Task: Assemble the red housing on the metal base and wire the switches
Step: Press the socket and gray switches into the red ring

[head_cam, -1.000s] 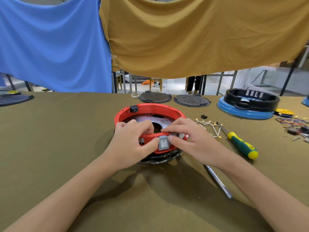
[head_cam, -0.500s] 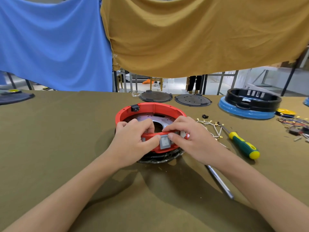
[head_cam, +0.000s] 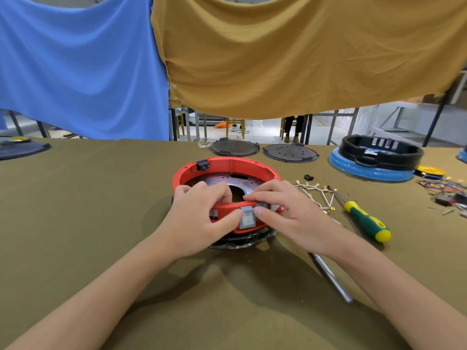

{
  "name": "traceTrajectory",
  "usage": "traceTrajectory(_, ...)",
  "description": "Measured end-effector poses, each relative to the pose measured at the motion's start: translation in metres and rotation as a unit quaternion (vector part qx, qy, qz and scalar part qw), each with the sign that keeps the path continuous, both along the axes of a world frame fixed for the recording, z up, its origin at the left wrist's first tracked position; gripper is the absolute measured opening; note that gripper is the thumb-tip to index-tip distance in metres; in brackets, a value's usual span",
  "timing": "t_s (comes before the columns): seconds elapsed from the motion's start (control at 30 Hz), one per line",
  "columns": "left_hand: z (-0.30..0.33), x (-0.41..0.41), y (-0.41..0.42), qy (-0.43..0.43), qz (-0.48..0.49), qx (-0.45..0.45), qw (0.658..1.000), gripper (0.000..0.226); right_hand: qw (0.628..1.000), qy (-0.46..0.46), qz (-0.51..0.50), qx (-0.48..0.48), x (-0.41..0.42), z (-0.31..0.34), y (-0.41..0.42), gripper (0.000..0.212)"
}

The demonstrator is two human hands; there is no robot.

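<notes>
A red ring-shaped housing sits on a round metal base in the middle of the table, with a dark rim showing under its near edge. A grey rocker switch is set in the housing's near wall. A small black socket sits on the far left wall. My left hand grips the near wall left of the switch, thumb touching it. My right hand grips the wall on the right, thumb against the switch. A bundle of white wires with brass terminals lies to the right.
A green-and-yellow screwdriver lies right of the wires, a metal rod beneath my right forearm. Two dark round plates lie at the far edge, a black ring on a blue base far right, coloured wires at the right edge.
Both hands stay on the housing's near wall. The thumbs have closed in slightly on the grey switch; nothing else has moved.
</notes>
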State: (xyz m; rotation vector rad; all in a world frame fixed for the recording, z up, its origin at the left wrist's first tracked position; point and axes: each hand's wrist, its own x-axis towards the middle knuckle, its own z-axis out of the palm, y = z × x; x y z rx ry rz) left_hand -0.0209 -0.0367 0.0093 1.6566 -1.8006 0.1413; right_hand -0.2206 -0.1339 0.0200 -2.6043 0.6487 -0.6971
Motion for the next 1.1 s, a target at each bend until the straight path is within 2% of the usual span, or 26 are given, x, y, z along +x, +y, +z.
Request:
traceTrajectory(0.8, -0.0008, -0.0011, 0.0014, -0.002, -0.006, -0.009, 1.000, 0.028, 1.000, -0.004, -0.010, -0.013, 0.0014, 0.0017, 0.0014, 0.033)
traceTrajectory(1.1, 0.0006, -0.0029, 0.0002, 0.018, -0.003, -0.007, 1.000, 0.034, 0.999, -0.029, -0.026, -0.025, 0.0048, 0.0036, 0.0072, 0.028)
